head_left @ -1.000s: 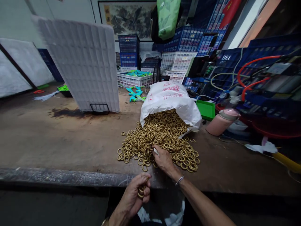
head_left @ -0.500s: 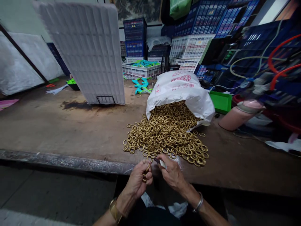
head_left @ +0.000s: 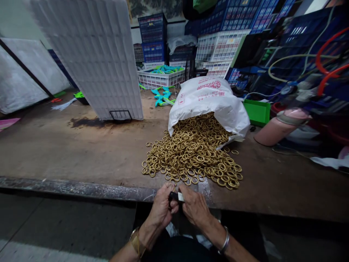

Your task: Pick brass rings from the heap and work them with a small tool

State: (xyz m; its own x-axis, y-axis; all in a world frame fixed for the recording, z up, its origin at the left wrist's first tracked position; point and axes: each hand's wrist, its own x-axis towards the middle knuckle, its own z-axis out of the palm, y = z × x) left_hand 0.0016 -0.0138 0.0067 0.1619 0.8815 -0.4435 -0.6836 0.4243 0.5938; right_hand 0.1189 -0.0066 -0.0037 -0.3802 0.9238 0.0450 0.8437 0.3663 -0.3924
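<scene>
A heap of brass rings spills from a white sack lying on its side on the brown workbench. Both hands meet at the bench's near edge, just below the heap. My left hand is closed; earlier frames showed a small stack of rings in it, now hidden by the fingers. My right hand pinches a small black and white tool, which reaches across to the left hand's fingers. A bracelet sits on each wrist.
A tall white gridded tray stands upright on the bench at the back left. A pink flask lies at the right beside a green tray. Blue and white crates are stacked behind, with hoses and machinery at the right.
My right hand has left the ring heap and come back to the bench edge. My left hand rose to meet it, and the tool now touches the left fingers.
</scene>
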